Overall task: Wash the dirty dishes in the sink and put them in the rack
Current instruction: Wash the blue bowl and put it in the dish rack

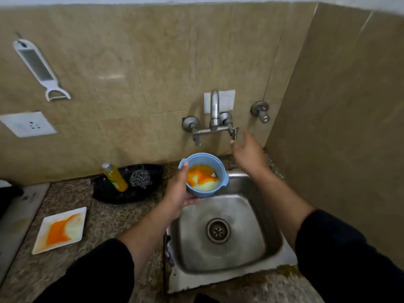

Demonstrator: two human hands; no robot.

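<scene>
My left hand (178, 192) grips a blue bowl (215, 171) smeared inside with orange and white residue, holding it over the back left corner of the steel sink (247, 241). My right hand (248, 153) reaches up with relaxed fingers to the right tap handle (233, 132) of the wall faucet (214, 110); its fingertips are at the handle, contact unclear. A dirty white square plate (60, 229) with orange stains lies on the counter at the left.
A black tray (105, 191) behind the plate holds a yellow soap bottle (114, 177) and a steel scrubber (140, 179). A grater (38, 66) hangs on the wall. A side wall stands close on the right. No rack is in view.
</scene>
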